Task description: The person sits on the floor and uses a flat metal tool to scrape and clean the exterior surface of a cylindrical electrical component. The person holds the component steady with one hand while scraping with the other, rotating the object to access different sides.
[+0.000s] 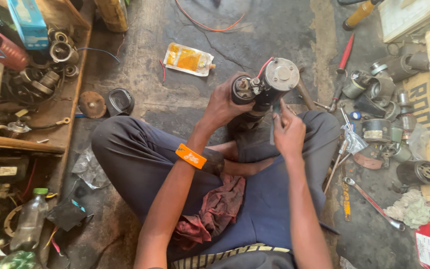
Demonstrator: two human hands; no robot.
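We hold a starter motor (267, 85) upright over our crossed legs, our left hand (223, 105) clenched around its body at nine o'clock. At six o'clock our right hand (288, 130) pinches a slim tool (273, 124), tip at the housing: disassembly or fitting, we judge, needing steady aim. Spanner (374, 203) and motor parts (384, 107) lie on the floor (274, 30) at three o'clock.

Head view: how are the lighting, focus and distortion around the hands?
Head view: soft daylight, no harsh glare; the starter motor, left hand and right hand are sharp; wide-angle bending shows toward the edges, around the plastic bottle; the lap under the red rag sits in mild shadow.
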